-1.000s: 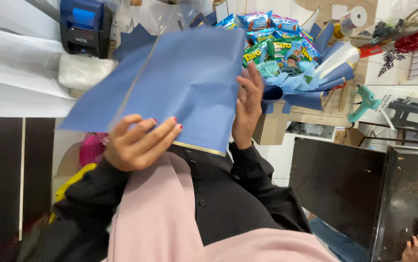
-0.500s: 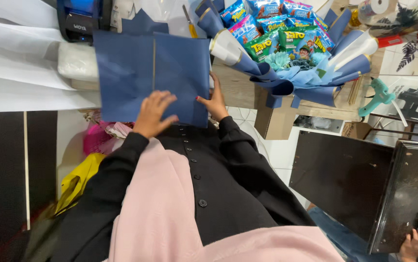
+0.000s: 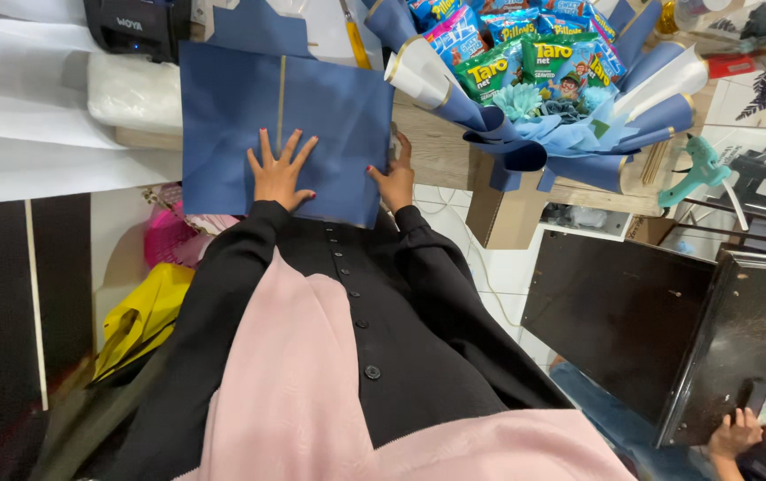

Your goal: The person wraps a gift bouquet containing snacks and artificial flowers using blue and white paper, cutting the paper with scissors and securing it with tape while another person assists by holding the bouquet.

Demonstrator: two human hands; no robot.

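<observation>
We saw the left hand (image 3: 280, 174) lying flat, fingers spread wide, palm down on a blue sheet of wrapping paper (image 3: 329, 107); it gripped nothing and only pressed on the paper. The right hand (image 3: 393, 178) rested at the sheet's right edge, fingers loosely open, with the thumb on the paper and the other fingers just past its border; we could not tell whether it pinched the edge. The sheet lay flat on the desk (image 3: 441, 147), stretching away from both hands, with a thin gold stripe (image 3: 280, 93) running straight out beyond the left hand's fingertips. Its near edge hung slightly over the desk's front, against the black sleeves.

Beyond the right hand and off to its right stood a snack bouquet (image 3: 543, 80), packets of crisps and sweets wrapped in blue cones with white and gold edges, and pale blue paper flowers at the front. Farther right of it lay a teal glue gun (image 3: 699, 169). Beyond the left hand and to its left sat a white foam block (image 3: 133, 89), with a black printer (image 3: 133, 25) behind it. Another person's hand (image 3: 734, 432) showed at the lower right, well apart from both hands.
</observation>
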